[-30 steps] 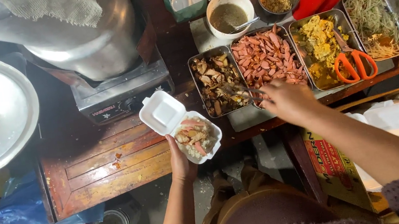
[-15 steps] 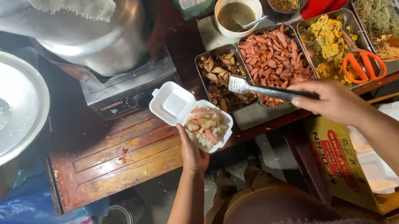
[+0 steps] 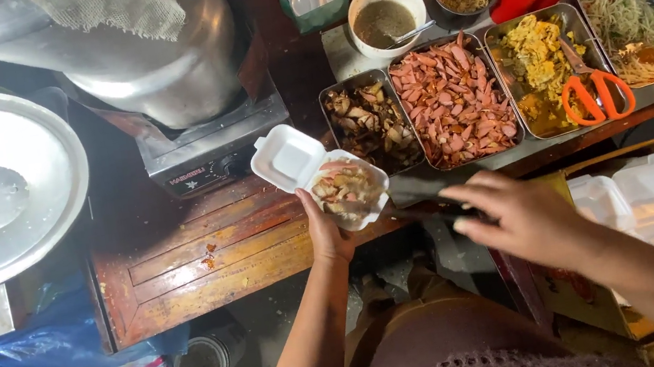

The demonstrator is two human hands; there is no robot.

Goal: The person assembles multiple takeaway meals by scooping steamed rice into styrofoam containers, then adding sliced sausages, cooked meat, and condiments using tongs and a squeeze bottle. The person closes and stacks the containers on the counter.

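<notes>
The left hand (image 3: 327,238) holds an open white foam box (image 3: 322,176) from below, fingers clamped on its underside, just in front of the metal tray of brown meat pieces (image 3: 370,124) at the worktop (image 3: 186,261) edge. The box's filled half carries sliced sausage and meat. Right of the box, the right hand (image 3: 521,217) has its fingers closed around dark tongs (image 3: 422,200), whose tips reach the box's rim.

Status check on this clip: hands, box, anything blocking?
Left hand holds open foam box, food inside. Right hand grips dark tongs, tips at box. Nothing between tongs and box.
</notes>
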